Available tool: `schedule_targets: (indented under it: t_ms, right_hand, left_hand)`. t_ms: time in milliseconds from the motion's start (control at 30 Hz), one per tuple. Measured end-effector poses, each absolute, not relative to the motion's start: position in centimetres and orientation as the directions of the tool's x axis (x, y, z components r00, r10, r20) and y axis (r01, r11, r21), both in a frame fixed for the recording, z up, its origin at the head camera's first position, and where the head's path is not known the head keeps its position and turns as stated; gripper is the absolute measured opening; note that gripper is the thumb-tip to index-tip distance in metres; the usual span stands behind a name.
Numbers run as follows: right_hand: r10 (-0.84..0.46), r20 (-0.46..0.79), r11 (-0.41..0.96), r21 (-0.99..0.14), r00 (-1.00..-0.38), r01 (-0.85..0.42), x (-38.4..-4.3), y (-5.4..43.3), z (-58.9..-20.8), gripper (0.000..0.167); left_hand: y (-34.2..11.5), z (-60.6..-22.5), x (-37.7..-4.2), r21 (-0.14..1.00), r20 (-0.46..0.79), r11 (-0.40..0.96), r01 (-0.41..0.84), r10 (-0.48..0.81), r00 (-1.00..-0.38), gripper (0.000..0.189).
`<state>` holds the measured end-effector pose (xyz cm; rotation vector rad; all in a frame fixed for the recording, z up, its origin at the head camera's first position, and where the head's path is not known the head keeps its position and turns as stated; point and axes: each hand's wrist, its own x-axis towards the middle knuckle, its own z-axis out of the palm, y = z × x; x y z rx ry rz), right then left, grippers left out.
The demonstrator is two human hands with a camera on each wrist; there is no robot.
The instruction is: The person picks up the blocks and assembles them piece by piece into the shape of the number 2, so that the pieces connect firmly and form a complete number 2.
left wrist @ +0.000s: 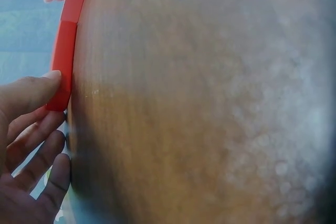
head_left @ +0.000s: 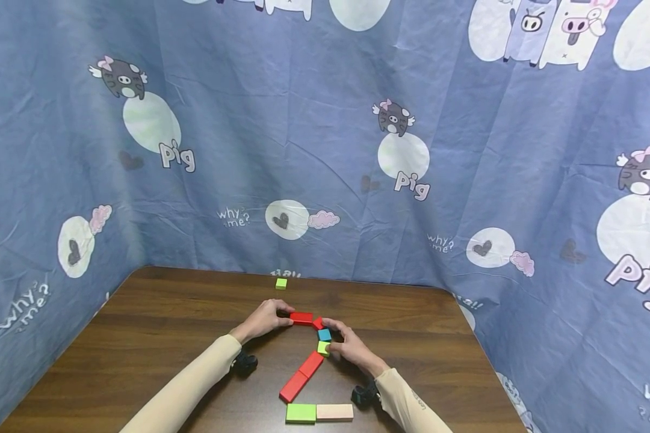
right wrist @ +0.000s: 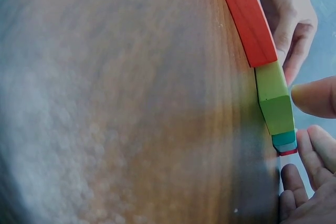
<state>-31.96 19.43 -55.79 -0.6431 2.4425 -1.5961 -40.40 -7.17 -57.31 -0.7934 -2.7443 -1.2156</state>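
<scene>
A long red block (head_left: 301,319) lies at the top of a curved row on the table. My left hand (head_left: 262,320) pinches its left end, thumb on the near side and fingers behind. From its other end the row bends through a small red block (head_left: 318,324), a blue block (head_left: 324,335) and a light green block (head_left: 322,348). Beside this bend rests my right hand (head_left: 352,349), fingertips at the small red block and thumb by the green one. The right wrist view shows the thumb (right wrist: 315,97) extended alongside the green block (right wrist: 275,111).
Two red blocks (head_left: 301,376) run end to end diagonally towards me. Nearer still, a green block (head_left: 301,413) and a pale wood block (head_left: 334,412) form a line. One green cube (head_left: 281,283) stands near the table's back edge, before a blue curtain (head_left: 281,144).
</scene>
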Motion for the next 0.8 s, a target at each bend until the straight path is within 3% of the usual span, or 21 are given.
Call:
schedule_targets:
  t_ms: [800]
  right_hand:
    - [-0.427,0.089,0.336,-0.909,-0.900,-0.249,-33.0,19.8,-57.2,0.065]
  left_hand:
    - [-7.3,-57.2,-40.3,0.714,0.202,0.546,0.438,0.438,-0.876,0.036]
